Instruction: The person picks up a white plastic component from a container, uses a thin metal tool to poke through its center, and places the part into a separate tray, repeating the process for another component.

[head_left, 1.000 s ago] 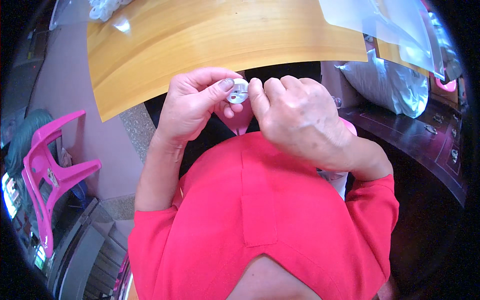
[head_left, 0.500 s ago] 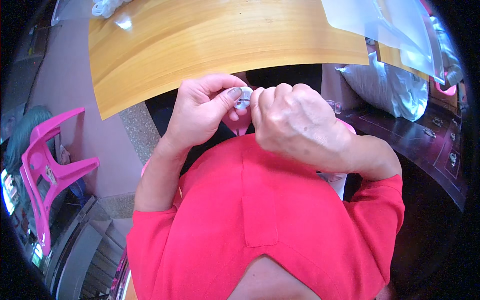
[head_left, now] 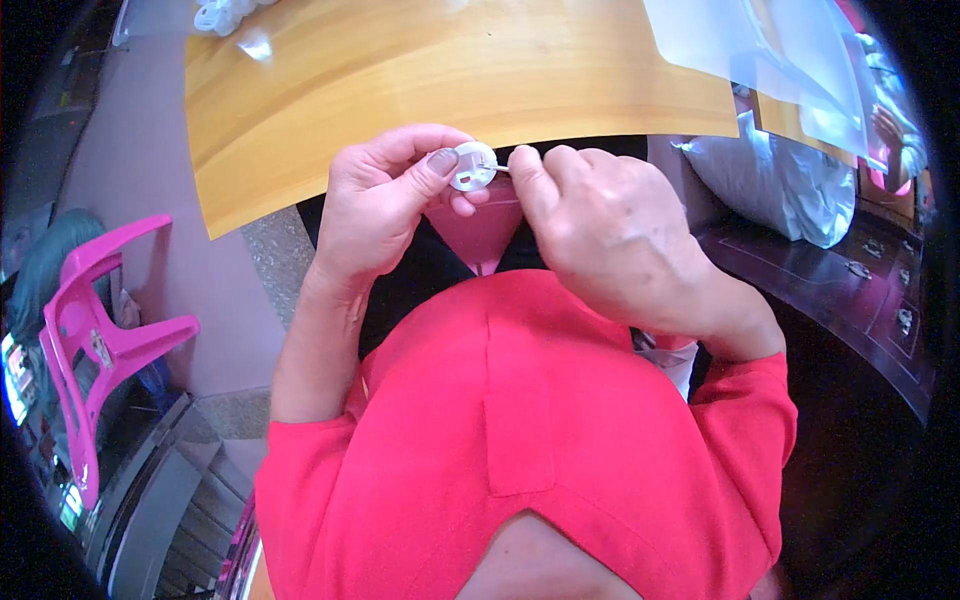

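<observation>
Between the thumb and fingers of my left hand (head_left: 385,200) is a small round white plastic piece (head_left: 474,166) with small slots in its face. My right hand (head_left: 620,225) is closed, thumb against the curled fingers, around a thin light-coloured rod (head_left: 501,169). The rod's end reaches the face of the round piece; most of the rod is hidden in my fist. Both hands are close together in front of my chest, just short of the table edge.
A wooden table (head_left: 420,80) lies ahead, with white plastic pieces (head_left: 222,14) at its far left and a clear plastic sheet or bin (head_left: 770,50) at its right. A pink plastic chair (head_left: 110,340) stands left. A white sack (head_left: 775,185) lies right, near dark carved furniture (head_left: 830,270).
Both hands have shifted slightly forward, the left hand also leftward. My right hand has drawn away from the round piece, so the thin rod now shows between them.
</observation>
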The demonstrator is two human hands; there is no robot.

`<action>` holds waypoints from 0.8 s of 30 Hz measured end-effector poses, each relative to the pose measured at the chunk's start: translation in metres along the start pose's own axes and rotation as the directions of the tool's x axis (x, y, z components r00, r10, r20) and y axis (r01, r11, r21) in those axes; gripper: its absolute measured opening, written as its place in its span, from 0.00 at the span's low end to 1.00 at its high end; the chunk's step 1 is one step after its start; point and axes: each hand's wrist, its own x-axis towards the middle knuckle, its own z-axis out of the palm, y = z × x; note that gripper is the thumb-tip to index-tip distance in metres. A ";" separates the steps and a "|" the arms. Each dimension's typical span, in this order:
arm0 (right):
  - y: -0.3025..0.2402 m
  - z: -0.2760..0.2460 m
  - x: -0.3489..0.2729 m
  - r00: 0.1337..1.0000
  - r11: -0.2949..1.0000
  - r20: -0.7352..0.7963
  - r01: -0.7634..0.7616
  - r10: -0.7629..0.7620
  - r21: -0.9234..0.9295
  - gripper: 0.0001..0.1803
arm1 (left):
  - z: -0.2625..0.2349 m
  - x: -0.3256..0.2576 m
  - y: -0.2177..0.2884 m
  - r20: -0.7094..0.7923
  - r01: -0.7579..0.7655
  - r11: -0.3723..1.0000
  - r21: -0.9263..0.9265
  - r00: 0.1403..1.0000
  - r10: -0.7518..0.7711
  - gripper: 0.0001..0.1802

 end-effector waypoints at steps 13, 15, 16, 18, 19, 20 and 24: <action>-0.003 0.002 -0.002 0.999 0.999 -0.025 -0.032 0.031 -0.011 0.18 | 0.003 0.000 0.000 0.007 -0.049 0.999 -0.013 0.999 0.049 0.11; -0.006 0.003 0.000 0.997 0.997 -0.071 -0.008 0.002 -0.081 0.16 | 0.003 -0.001 -0.001 -0.010 -0.054 0.998 0.013 0.998 0.054 0.10; -0.007 0.004 0.002 0.997 0.997 -0.072 -0.006 0.001 -0.080 0.16 | 0.003 -0.001 -0.001 -0.016 -0.056 0.996 0.063 0.998 0.057 0.10; -0.009 0.005 0.004 1.000 0.992 -0.019 -0.019 0.017 -0.125 0.12 | 0.003 -0.002 -0.001 -0.024 -0.059 0.992 0.114 0.998 0.062 0.10; -0.009 0.005 0.005 1.000 0.992 -0.020 -0.017 0.015 -0.125 0.12 | 0.004 -0.003 -0.001 -0.030 -0.065 0.986 0.155 0.997 0.070 0.10; -0.010 0.006 0.005 1.000 0.993 -0.026 0.005 -0.009 -0.118 0.11 | 0.004 -0.003 0.000 -0.036 -0.070 0.978 0.196 0.996 0.079 0.10; -0.004 -0.001 0.004 0.997 0.999 -0.059 -0.044 0.043 -0.013 0.11 | 0.002 -0.001 0.000 -0.062 -0.016 0.998 0.063 0.998 0.020 0.10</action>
